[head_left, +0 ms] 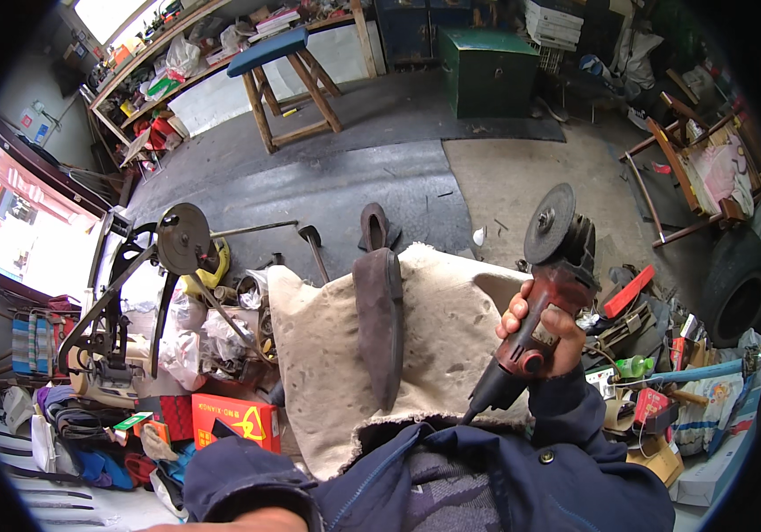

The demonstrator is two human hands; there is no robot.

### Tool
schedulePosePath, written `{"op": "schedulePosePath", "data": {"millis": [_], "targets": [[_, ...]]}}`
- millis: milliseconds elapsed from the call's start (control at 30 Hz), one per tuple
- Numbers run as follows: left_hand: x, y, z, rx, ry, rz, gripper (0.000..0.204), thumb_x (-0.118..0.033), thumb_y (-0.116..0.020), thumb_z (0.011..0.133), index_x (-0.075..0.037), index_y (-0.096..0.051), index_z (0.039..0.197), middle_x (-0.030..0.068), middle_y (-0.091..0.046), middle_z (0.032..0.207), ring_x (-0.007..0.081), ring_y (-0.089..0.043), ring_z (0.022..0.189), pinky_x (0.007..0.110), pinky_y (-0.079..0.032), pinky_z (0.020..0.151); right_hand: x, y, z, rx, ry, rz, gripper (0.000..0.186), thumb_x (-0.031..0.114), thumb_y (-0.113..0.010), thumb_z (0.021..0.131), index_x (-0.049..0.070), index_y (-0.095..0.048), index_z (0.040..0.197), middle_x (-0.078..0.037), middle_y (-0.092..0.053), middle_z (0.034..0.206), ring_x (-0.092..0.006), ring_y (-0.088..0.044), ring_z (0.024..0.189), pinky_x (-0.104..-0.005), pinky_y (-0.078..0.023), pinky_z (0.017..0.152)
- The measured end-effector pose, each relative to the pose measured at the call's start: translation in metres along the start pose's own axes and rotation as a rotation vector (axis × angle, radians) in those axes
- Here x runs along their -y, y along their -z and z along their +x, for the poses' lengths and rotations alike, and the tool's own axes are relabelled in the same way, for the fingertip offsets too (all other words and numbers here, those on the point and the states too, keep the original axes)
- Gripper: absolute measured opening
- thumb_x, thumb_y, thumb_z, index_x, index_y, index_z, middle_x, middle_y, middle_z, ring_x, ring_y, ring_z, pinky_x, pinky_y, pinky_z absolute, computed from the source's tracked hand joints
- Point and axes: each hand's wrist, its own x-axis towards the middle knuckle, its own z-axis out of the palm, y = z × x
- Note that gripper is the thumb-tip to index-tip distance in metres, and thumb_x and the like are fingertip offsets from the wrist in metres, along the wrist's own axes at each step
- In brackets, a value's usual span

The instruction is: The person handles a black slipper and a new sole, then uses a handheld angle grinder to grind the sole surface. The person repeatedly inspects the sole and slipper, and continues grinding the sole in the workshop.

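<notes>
My right hand grips the red body of an angle grinder, held up with its dark disc at the top. A long dark curved metal blade lies along a beige cloth spread over my lap. My left arm, in a dark blue sleeve, comes in at the lower left; only a sliver of the left hand shows at the bottom edge, and its fingers are out of frame.
A wheel-and-frame machine stands at left with plastic bags and a red box beneath. Tools and scrap clutter the right side. A blue-topped wooden stool, a green metal chest and a workbench stand further off.
</notes>
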Motion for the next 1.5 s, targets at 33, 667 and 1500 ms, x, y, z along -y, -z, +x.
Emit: {"op": "schedulePosePath", "data": {"millis": [33,667,1500], "targets": [[0.005,0.002,-0.002,-0.008,-0.017,-0.012,0.004,-0.010,-0.067,0.098,-0.009,-0.069,0.094,0.0034,-0.076,0.101,0.0174,-0.073,0.091,0.055,-0.053,0.090,0.000,0.000,0.001,-0.006,-0.001,0.002,0.052,0.016,-0.075,0.081,0.003,-0.054,0.127,-0.014,-0.063,0.104,-0.0295,-0.064,0.094,-0.0453,-0.054,0.089],[0.092,0.039,-0.027,-0.310,-0.112,-0.065,0.025,-0.030,-0.060,0.106,-0.006,-0.053,0.103,0.0134,-0.068,0.104,0.0320,-0.069,0.090,0.055,-0.048,0.098,0.038,0.033,0.006,-0.115,0.085,-0.086,0.050,0.022,-0.071,0.089,0.002,-0.053,0.131,-0.014,-0.063,0.105,-0.0289,-0.066,0.094,-0.0441,-0.057,0.085],[0.212,0.204,-0.121,-0.644,0.603,1.061,0.004,-0.005,-0.062,0.101,-0.001,-0.059,0.102,0.0061,-0.066,0.103,0.0089,-0.055,0.086,0.022,-0.044,0.082,-0.023,0.303,0.023,-0.677,0.158,-1.578,0.070,0.025,-0.089,0.078,0.000,-0.055,0.133,-0.017,-0.068,0.122,-0.0295,-0.069,0.109,-0.0399,-0.053,0.098]]}}
